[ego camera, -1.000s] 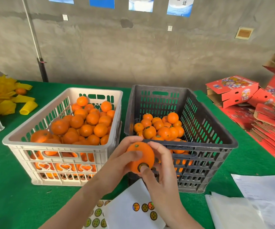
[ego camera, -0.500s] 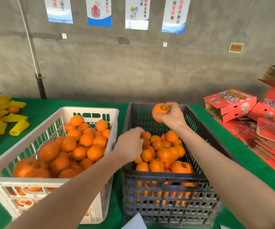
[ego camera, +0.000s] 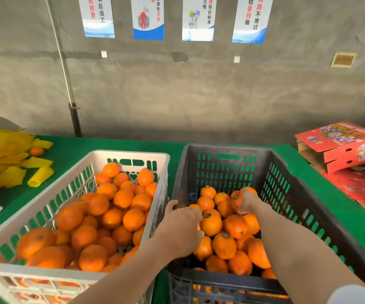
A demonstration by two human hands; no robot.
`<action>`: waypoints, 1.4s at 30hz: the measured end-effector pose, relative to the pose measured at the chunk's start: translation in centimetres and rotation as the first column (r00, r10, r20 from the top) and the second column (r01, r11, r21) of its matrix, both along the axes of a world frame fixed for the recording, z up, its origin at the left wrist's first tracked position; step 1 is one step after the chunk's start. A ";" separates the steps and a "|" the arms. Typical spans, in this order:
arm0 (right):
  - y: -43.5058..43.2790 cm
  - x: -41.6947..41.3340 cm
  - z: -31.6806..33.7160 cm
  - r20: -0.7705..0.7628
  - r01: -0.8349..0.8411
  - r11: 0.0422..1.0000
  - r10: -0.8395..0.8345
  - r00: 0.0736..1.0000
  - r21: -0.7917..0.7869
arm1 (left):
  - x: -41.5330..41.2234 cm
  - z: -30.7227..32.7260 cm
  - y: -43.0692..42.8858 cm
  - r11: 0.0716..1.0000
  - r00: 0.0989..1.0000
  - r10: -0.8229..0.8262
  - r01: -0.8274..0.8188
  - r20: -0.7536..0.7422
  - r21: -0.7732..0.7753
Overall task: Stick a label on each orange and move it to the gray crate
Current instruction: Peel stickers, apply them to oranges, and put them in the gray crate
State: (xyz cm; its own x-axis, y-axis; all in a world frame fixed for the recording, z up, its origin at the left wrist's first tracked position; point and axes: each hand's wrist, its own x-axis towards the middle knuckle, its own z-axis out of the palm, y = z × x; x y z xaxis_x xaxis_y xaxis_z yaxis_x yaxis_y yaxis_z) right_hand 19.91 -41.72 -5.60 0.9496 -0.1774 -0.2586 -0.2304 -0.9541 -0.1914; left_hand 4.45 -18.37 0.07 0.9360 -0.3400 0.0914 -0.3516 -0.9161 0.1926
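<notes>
**A:** Where is the orange (ego camera: 235, 202)?

**B:** Low in the gray crate (ego camera: 286, 172), among the labelled pile. The right hand (ego camera: 251, 202) has its fingers (ego camera: 245, 206) curled round it.

**A:** How will it handle?

**B:** Light, firm and smooth, I judge. Hold it round the middle, clear of the label (ego camera: 236, 196).

**A:** Anything hidden?

**B:** The left hand (ego camera: 181, 224) sits at the crate's left rim, but whether it grips or just rests there, I cannot tell.

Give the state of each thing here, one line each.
gray crate, partly full of labelled oranges
white crate, heaped with unlabelled oranges
held orange, labelled, low inside gray crate
right hand, grips held orange
left hand, on gray crate's left rim, grip unclear
red carton, end flap open
</notes>
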 end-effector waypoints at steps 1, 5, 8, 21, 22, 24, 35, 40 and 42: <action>0.0 -0.1 0.0 -0.019 0.019 1.000 -0.020 1.000 -0.020 | 0.0 0.0 0.0 1.000 1.000 -0.001 0.001 -0.003 -0.010; 0.7 -1.3 3.9 0.161 0.115 0.985 -0.135 0.978 0.132 | 0.0 0.1 0.0 0.999 1.000 -0.027 0.027 -0.001 0.022; 2.9 -4.1 9.4 0.472 -0.056 0.955 -0.092 0.877 0.290 | 0.1 0.3 -0.1 0.997 0.999 -0.035 0.036 -0.006 0.066; 10.6 -28.0 4.7 -0.051 -0.798 0.537 0.837 0.545 0.274 | -2.7 1.3 0.2 0.954 0.994 0.045 -0.013 0.099 -0.300; 10.4 -28.0 2.6 -0.173 -0.788 0.573 0.820 0.546 0.227 | -3.2 1.3 0.3 0.945 0.995 0.046 -0.015 0.089 -0.326; 10.1 -28.3 -0.7 -0.278 -0.703 0.690 0.719 0.637 0.173 | -4.2 1.1 0.4 0.910 0.996 0.058 -0.026 0.066 -0.414; 9.6 -32.3 -6.9 0.070 -0.196 0.681 0.209 0.976 0.706 | -17.5 -7.7 4.7 0.714 0.989 0.143 -0.128 -0.035 -0.688; 8.6 -33.3 -6.3 -0.016 -0.010 0.546 0.042 0.999 0.838 | -16.8 -10.5 5.6 0.736 0.673 0.017 -0.509 -0.739 -0.446; 8.6 -33.9 -6.3 -0.015 -0.001 0.551 0.025 1.000 0.834 | -16.4 -10.9 5.5 0.676 0.625 0.017 -0.582 -0.780 -0.452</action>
State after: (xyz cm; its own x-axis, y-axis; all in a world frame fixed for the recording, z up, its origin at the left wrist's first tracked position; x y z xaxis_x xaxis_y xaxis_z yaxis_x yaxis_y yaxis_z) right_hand -14.02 -33.10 -11.93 0.9417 0.1419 -0.3052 -0.2349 -0.3724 -0.8978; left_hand -11.92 -12.87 -10.84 0.8305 -0.1468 -0.5374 0.4139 -0.4830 0.7716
